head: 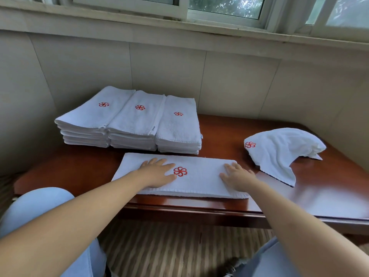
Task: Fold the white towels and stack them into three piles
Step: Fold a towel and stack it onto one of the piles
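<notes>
Both hands are laid flat with straight fingers, gripping nothing: the left hand point(157, 171) and right hand point(237, 173) press the strip-folded towel point(199, 180) lying at the table's point(229, 126) near edge. Creases are best smoothed outward before the ends are folded across, so that it matches the three piles point(129, 120) behind. One loose towel point(279, 150) is left at the right.

Soft daylight enters through the windows point(223, 7) at the top, leaving the room evenly but modestly lit. The polished desk point(311, 188) shows a pale sheen at its right side. Shadows are faint. Wide-angle distortion bends the sill and wall lines, and the corners look smeared and soft.
</notes>
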A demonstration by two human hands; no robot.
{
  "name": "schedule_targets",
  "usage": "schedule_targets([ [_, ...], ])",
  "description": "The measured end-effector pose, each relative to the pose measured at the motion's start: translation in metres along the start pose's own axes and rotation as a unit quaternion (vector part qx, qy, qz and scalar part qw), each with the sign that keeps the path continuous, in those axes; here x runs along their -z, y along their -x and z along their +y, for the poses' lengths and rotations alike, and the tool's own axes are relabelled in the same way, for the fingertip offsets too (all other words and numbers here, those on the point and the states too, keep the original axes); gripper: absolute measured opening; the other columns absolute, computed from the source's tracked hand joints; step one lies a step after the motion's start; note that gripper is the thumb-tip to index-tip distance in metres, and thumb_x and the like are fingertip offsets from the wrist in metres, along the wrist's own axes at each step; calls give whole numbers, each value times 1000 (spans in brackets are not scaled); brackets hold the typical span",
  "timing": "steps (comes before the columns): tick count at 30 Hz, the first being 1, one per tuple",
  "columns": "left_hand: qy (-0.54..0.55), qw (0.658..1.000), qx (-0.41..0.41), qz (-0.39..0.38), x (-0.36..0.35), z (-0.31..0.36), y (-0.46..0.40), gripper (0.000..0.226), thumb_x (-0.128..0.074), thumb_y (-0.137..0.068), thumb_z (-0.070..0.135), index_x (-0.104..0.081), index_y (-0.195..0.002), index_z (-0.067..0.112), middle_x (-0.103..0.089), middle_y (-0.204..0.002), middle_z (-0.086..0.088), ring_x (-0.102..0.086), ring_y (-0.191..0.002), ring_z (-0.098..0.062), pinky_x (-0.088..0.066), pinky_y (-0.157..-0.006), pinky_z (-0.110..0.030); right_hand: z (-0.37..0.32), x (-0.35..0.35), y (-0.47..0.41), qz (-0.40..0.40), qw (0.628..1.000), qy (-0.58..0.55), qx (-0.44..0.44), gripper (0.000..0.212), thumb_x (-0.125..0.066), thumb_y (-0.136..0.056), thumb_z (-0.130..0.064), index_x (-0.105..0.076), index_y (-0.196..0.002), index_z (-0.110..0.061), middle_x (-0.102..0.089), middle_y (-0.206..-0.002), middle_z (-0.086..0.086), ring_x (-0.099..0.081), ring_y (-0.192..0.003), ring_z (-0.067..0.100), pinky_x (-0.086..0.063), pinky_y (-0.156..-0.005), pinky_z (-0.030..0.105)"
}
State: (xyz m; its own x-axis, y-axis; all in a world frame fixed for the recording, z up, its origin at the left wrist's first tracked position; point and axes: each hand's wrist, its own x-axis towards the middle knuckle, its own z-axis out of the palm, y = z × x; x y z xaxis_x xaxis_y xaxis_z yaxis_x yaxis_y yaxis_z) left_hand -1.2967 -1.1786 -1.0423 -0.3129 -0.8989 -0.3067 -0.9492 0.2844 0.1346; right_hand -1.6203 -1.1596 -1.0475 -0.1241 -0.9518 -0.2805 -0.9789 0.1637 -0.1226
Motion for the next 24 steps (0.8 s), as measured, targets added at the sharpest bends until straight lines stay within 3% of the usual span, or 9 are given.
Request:
schedule_targets([
  [5,-18,996,-84,-13,2,59,-17,64,-27,-102,65,-13,-161,44,-2,-171,5,1,-158,-26,-4,-126,-44,19,13,5,-29,998,-23,42,62,-43,-104,-52,-23,-160,-34,-8,-170,-5,-41,-143,28,-34,-113,39],
  [12,-50,984,-169,-18,2,129,-56,55,-27,-106,52,-18,-160,42,-5,-171,4,-3,-157,-24,-10,-126,-46,36,25,4,-36,994,-52,89,58,-60,-99,-45,-39,-153,-37,-22,-165,-12,-49,-133,23,-41,-105,33],
  [17,-31,980,-196,-7,8,165,-94,49,-27,-110,36,-27,-159,38,-22,-167,2,-18,-153,-27,-24,-122,-49,45,28,-7,-18,992,-79,95,58,-69,-94,-41,-48,-147,-31,-34,-156,-10,-53,-122,20,-44,-100,31],
  [20,34,979,-202,25,9,179,-114,42,-37,-108,24,-45,-149,33,-42,-155,3,-40,-142,-24,-36,-116,-45,52,29,-16,-8,990,-109,90,61,-74,-90,-41,-52,-144,-26,-40,-146,-8,-55,-113,18,-45,-97,31],
  [24,70,978,-190,50,8,187,-141,28,-43,-104,21,-59,-123,33,-50,-140,2,-45,-127,-22,-45,-103,-42,57,27,-30,-3,985,-146,92,57,-77,-85,-37,-57,-136,-24,-45,-124,-8,-55,-102,15,-46,-90,29],
])
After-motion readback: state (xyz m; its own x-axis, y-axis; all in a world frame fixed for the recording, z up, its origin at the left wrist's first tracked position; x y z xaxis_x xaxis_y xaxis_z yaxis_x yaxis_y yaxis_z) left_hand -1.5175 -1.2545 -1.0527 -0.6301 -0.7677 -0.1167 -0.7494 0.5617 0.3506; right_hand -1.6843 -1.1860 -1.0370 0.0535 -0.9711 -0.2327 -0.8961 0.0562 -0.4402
